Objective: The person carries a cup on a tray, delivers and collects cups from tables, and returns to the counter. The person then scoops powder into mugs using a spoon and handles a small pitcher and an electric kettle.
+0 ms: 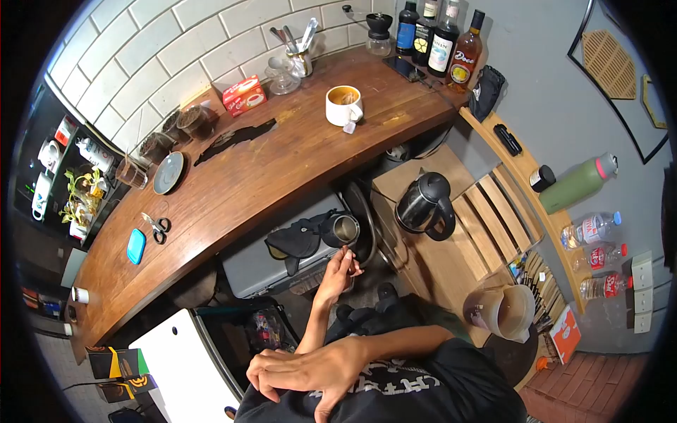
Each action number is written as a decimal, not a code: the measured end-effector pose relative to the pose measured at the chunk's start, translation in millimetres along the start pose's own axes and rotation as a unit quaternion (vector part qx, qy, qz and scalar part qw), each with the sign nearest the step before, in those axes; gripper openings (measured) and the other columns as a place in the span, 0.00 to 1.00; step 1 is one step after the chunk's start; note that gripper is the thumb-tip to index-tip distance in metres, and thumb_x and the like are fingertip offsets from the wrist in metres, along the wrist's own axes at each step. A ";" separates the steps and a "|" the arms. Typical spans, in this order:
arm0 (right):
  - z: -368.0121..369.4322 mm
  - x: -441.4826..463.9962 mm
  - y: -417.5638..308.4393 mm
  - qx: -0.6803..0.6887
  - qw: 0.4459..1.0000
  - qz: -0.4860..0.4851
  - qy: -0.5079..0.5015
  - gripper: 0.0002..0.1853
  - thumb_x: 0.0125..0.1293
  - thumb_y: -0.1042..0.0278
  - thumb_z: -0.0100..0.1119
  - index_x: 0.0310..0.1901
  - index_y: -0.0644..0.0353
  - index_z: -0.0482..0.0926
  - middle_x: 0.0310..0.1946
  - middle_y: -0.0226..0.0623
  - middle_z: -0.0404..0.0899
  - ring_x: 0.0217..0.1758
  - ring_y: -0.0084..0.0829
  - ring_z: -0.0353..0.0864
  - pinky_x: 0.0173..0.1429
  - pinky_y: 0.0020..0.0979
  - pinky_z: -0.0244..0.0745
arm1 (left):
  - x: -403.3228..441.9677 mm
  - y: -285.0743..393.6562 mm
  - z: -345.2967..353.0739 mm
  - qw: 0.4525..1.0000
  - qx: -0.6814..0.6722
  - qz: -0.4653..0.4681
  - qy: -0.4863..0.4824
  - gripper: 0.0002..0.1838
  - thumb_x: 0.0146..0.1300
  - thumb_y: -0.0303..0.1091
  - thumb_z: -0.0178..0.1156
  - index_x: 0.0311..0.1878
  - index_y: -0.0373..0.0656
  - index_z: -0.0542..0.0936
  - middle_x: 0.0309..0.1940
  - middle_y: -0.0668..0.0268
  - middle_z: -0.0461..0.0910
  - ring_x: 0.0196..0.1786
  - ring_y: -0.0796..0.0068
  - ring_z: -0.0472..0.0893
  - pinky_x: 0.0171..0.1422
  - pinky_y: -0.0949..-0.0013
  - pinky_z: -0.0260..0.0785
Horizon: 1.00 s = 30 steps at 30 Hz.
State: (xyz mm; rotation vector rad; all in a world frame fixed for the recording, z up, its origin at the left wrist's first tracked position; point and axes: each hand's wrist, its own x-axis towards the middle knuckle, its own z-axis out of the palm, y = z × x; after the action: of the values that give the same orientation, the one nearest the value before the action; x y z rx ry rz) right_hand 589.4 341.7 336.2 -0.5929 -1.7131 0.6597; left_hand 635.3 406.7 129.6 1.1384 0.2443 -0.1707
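My left hand is closed at the near side of a metal cup, its fingers pinched where the handle seems to be. Beside the cup, a black cap-like cloth lies on a grey case. Close to my body, my right hand crosses over the left forearm with its fingers spread and nothing in them. A white mug with a tea bag tag hanging outside stands on the wooden counter. To the right, a black kettle stands on a wooden surface.
Scissors, a blue case and a grey plate lie on the counter's left part. Syrup bottles stand at its back right. A plastic jug is at lower right, below a ledge holding a green bottle.
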 end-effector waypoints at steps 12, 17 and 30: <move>-128.7 -176.4 -61.1 -0.465 0.689 0.225 0.508 0.14 0.55 0.71 0.71 0.40 0.62 0.77 0.39 0.39 0.77 0.46 0.37 0.78 0.53 0.33 0.72 | 34.5 -22.3 37.8 0.996 -0.039 -0.052 0.067 0.17 0.77 0.48 0.48 0.51 0.42 0.69 0.31 0.71 0.70 0.34 0.82 0.73 0.48 0.69 0.76; -136.4 -336.9 -52.8 -0.475 0.446 0.430 0.626 0.19 0.55 0.65 0.72 0.43 0.64 0.74 0.38 0.46 0.77 0.45 0.45 0.78 0.52 0.41 0.72 | 31.9 -26.6 42.0 0.992 -0.065 -0.079 0.076 0.16 0.77 0.46 0.49 0.54 0.43 0.69 0.35 0.71 0.70 0.38 0.82 0.73 0.54 0.65 0.77; -128.4 -443.2 44.8 -0.231 0.481 0.450 0.716 0.14 0.52 0.69 0.69 0.30 0.74 0.78 0.29 0.42 0.80 0.32 0.31 0.79 0.37 0.35 0.74 | 14.2 -23.7 64.4 0.980 -0.091 -0.044 0.174 0.16 0.79 0.48 0.44 0.50 0.44 0.69 0.32 0.74 0.66 0.29 0.85 0.60 0.33 0.78 0.55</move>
State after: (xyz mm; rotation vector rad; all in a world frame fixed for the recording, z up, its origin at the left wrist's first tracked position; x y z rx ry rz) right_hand 815.5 84.1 24.0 -1.8057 0.2439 0.0972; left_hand 649.6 338.1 130.4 0.9713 0.6110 -0.0250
